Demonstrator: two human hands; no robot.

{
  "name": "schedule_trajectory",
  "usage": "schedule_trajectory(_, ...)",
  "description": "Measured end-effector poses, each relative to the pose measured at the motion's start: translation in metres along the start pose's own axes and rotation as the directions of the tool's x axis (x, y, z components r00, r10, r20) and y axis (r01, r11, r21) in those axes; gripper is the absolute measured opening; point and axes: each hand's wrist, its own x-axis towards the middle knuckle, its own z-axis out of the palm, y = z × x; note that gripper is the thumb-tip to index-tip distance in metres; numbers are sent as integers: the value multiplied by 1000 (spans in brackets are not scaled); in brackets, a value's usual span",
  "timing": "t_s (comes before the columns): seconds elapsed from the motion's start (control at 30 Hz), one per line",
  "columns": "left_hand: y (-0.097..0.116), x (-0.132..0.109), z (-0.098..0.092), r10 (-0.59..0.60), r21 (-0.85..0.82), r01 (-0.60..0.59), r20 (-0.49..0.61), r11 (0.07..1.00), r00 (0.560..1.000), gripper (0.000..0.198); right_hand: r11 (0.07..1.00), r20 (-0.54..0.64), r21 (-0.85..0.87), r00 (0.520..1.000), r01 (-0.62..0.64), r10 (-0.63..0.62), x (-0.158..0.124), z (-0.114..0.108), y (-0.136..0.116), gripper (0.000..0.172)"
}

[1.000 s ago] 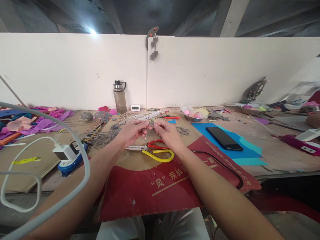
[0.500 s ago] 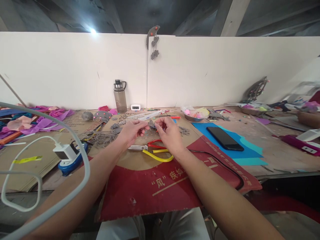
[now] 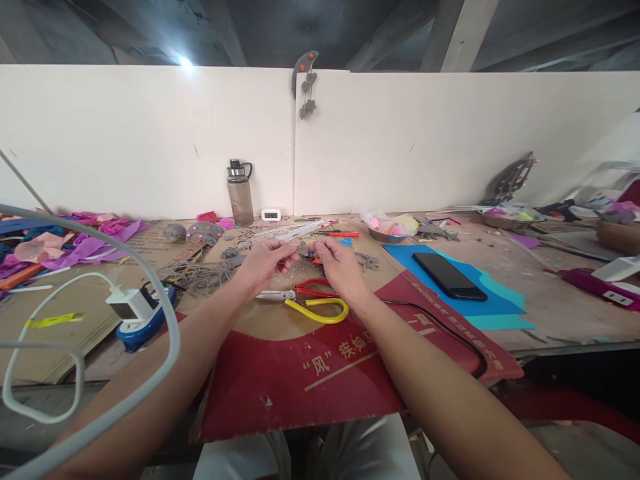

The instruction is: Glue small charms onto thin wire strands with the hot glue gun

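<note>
My left hand [image 3: 267,262] and my right hand [image 3: 340,263] meet above the middle of the bench, fingers pinched together on a small grey cut-out piece [image 3: 303,249] held between them. A speck of red shows at my right fingertips; what it is stays too small to tell. Just below my hands lie pliers with red handles [image 3: 311,289] and a yellow-handled tool [image 3: 320,310] on the brown and red cardboard sheet [image 3: 300,373].
A black phone [image 3: 449,275] rests on blue sheets at right. A water bottle [image 3: 239,192] and small white clock [image 3: 271,215] stand by the white wall. White cables and a charger [image 3: 125,305] lie left, beside purple scraps [image 3: 85,243]. Another person's arm [image 3: 617,235] shows far right.
My right hand opened its fingers slightly half a second ago, then closed back onto the grey piece. Both hands stay at the same spot.
</note>
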Motion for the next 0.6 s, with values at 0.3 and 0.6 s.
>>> schedule_trajectory(0.3,-3,-1,4,14,-124,-5,72,992,997,25,992,-98,-68,988,111,-117,-4,2,-5,9)
schedule_trajectory(0.6,-2,-3,6,106,106,-110,50,988,993,19,996,39,92,999,6,-10,-3,3,-6,15)
